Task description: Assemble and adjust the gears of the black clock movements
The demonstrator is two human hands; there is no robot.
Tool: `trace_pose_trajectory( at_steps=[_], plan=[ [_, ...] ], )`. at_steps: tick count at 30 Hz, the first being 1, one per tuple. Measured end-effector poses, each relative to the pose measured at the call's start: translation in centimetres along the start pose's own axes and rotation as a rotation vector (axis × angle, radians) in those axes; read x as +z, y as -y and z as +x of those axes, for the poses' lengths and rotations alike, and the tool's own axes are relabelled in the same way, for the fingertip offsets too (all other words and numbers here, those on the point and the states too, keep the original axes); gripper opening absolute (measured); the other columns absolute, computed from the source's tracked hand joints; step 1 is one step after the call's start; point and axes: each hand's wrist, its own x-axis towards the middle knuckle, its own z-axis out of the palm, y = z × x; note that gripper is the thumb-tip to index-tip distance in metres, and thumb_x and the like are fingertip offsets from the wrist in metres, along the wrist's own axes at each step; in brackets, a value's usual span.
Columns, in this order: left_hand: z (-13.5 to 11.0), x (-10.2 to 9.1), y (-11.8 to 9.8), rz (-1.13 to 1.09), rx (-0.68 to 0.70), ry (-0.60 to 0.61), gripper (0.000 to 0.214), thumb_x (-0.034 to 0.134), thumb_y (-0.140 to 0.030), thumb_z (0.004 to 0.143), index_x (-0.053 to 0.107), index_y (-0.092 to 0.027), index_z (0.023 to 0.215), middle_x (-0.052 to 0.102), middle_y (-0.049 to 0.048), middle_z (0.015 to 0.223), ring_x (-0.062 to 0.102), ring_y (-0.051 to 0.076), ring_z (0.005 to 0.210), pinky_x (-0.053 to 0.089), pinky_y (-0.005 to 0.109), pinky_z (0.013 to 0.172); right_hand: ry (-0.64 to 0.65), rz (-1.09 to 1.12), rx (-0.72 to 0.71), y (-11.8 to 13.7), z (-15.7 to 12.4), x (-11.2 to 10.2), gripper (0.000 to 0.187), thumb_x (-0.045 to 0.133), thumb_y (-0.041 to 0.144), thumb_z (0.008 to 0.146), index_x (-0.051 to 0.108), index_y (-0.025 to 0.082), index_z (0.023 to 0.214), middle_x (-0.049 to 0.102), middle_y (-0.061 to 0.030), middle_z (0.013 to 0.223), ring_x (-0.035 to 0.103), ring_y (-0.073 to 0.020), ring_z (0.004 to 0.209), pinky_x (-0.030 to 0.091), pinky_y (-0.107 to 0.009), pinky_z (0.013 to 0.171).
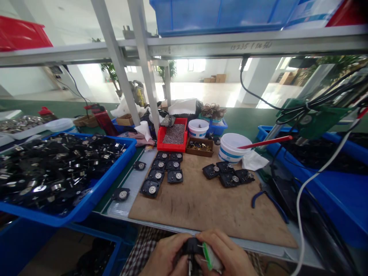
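Note:
At the front edge of the bench, my left hand (pixel 169 256) is closed around a black part (pixel 192 247) with a bright metal piece on it. My right hand (pixel 227 255) is closed beside it, on a white piece with a green edge (pixel 207 257); thin metal pins show between this piece and the black part. The fingers partly hide both things. Beyond my hands, several black square units with silver discs (pixel 157 175) stand in two columns on a brown board (pixel 201 209). A second group of such units (pixel 229 178) lies to the right.
Blue-handled pliers (pixel 270 203) lie on the right. Behind are a red bin of small parts (pixel 172 147), a brown box of brass-coloured pieces (pixel 199 152) and a white bucket (pixel 230 153) with a red stick. A blue crate (pixel 115 168) of black parts fills the left.

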Motion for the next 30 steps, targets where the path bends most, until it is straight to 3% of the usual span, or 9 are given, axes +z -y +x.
trace_pose_trajectory(
  at_steps=[6,11,15,18,21,23,25,27,30],
  plan=[
    [-0.1,0.6,0.4,0.151,0.065,0.0,0.026,0.043,-0.023,0.088,0.06,-0.019,0.108,0.069,0.0091,0.091,0.065,0.021,0.08,0.048,0.025,0.071,0.136,-0.096,0.069,0.0,-0.4,-0.1,0.043,0.054,0.006,0.069,0.056,0.025,0.108,0.06,-0.0013,0.089,0.065,-0.0158,0.076,0.053,-0.019,0.066],
    [0.0,0.2,-0.5,0.071,0.086,-0.023,0.03,0.043,-0.023,0.087,0.058,-0.021,0.113,0.069,0.0081,0.098,0.065,0.021,0.086,0.049,0.026,0.076,0.03,-0.035,0.056,0.4,-0.6,0.3,0.041,0.051,0.009,0.075,0.055,0.025,0.112,0.061,-0.0024,0.091,0.065,-0.0157,0.079,0.053,-0.02,0.069],
    [-0.4,0.0,-1.5,-0.242,-0.14,-0.127,0.038,0.045,-0.037,0.091,0.049,-0.026,0.128,0.068,0.0065,0.098,0.064,0.018,0.075,0.05,0.027,0.07,-0.163,0.003,0.115,0.5,-0.5,0.5,0.052,0.058,0.018,0.078,0.048,0.024,0.128,0.062,-0.0064,0.111,0.062,-0.02,0.098,0.051,-0.026,0.085],
    [-0.8,0.0,-2.5,-0.626,-0.346,-0.107,0.057,0.054,-0.043,0.087,0.034,-0.03,0.14,0.065,0.0046,0.096,0.061,0.015,0.068,0.049,0.026,0.066,-0.138,0.027,0.201,0.8,-0.3,0.1,0.041,0.055,0.021,0.081,0.055,0.023,0.122,0.066,-0.0058,0.101,0.065,-0.0209,0.09,0.053,-0.028,0.08],
    [-0.9,0.1,-3.1,-0.97,-0.321,0.001,0.078,0.07,-0.047,0.073,0.034,-0.031,0.14,0.062,0.0056,0.108,0.063,0.021,0.09,0.049,0.029,0.074,-0.092,0.061,0.195,1.3,0.2,-1.0,0.036,0.051,0.022,0.085,0.058,0.022,0.12,0.067,-0.007,0.1,0.065,-0.021,0.09,0.054,-0.028,0.078],
    [-0.7,0.3,-3.0,-1.071,-0.349,0.041,0.072,0.072,-0.046,0.072,0.04,-0.032,0.135,0.06,0.0053,0.113,0.064,0.021,0.089,0.05,0.026,0.069,-0.046,0.077,0.143,1.7,0.6,-1.7,0.037,0.052,0.022,0.086,0.056,0.023,0.123,0.067,-0.0066,0.104,0.065,-0.02,0.093,0.053,-0.027,0.08],
    [-0.3,0.6,-2.8,-1.08,-0.421,0.016,0.052,0.066,-0.041,0.079,0.048,-0.029,0.126,0.063,0.0044,0.103,0.064,0.015,0.072,0.047,0.021,0.055,-0.007,0.056,0.101,1.9,0.8,-2.2,0.042,0.053,0.024,0.088,0.05,0.023,0.129,0.066,-0.0068,0.108,0.064,-0.0192,0.096,0.053,-0.027,0.082],
    [0.0,0.8,-2.5,-1.069,-0.461,-0.052,0.036,0.061,-0.037,0.084,0.05,-0.025,0.116,0.065,0.0024,0.089,0.061,0.01,0.056,0.041,0.017,0.047,-0.002,-0.009,0.095,1.9,0.7,-2.4,0.045,0.051,0.026,0.09,0.043,0.022,0.135,0.064,-0.0078,0.112,0.063,-0.0188,0.099,0.053,-0.027,0.084],
    [0.1,1.0,-2.1,-1.049,-0.441,-0.172,0.033,0.059,-0.033,0.085,0.045,-0.023,0.113,0.065,0.0011,0.085,0.06,0.01,0.057,0.039,0.018,0.05,-0.026,-0.108,0.078,1.8,0.1,-2.1,0.045,0.049,0.023,0.092,0.039,0.022,0.136,0.063,-0.0077,0.114,0.062,-0.0176,0.101,0.053,-0.025,0.085]
  ],
)
